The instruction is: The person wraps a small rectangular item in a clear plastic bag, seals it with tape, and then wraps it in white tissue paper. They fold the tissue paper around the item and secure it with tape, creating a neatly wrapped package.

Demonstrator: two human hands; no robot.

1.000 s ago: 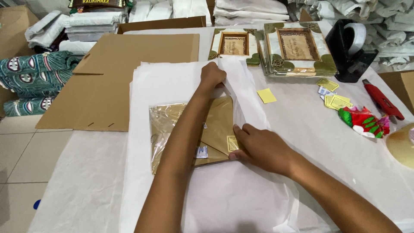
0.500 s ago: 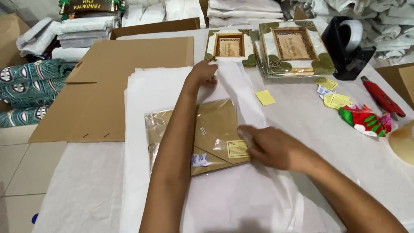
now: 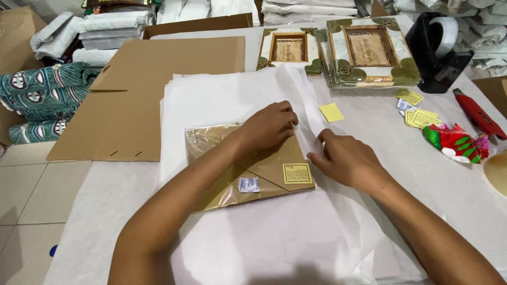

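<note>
A flat brown square item sealed in clear plastic film lies on a stack of white tissue paper sheets in the middle of the counter, with a yellow square label and a small white sachet showing near its lower right corner. The left hand rests on the item's upper right part, fingers curled, seemingly pinching the edge of a tissue sheet there (the fingertips are tucked under, so the grip is hard to confirm). The right hand lies just beside the item's right edge, fingers loosely bent and pressing on the tissue, holding nothing. To the left lies a flattened brown cardboard box. Beyond the paper stand two ornate green-and-gold picture frames, and a black tape dispenser sits at the far right.
</note>
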